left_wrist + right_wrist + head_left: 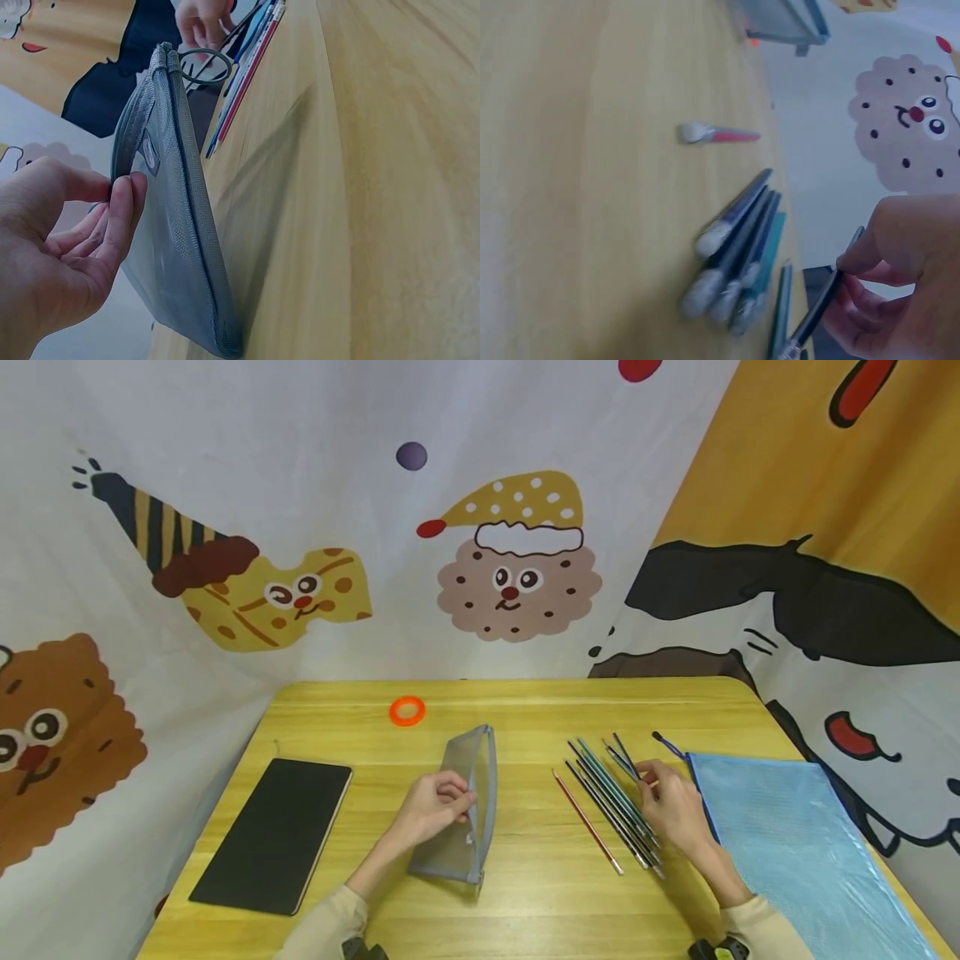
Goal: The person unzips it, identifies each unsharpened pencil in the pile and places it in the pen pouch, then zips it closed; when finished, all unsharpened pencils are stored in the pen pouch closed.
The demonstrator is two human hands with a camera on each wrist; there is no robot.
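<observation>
A grey translucent zip pouch (447,850) stands tilted on its edge near the middle of the table. My left hand (435,807) pinches its zipped rim between thumb and fingers; the pouch's pull ring (205,79) shows in the left wrist view. My right hand (673,806) pinches a dark pencil (821,306) at the right side of a loose bunch of pencils (609,797), in dark and teal colours. To the left of that bunch lies a single red pencil (588,822). The pouch's inside cannot be made out clearly.
A black notebook (273,835) lies at the left of the table. Farther back is an orange ring (407,722). A blue mesh bag (798,843) with a dark zip pull (667,744) covers the right side. A printed cloth (337,460) hangs behind the table.
</observation>
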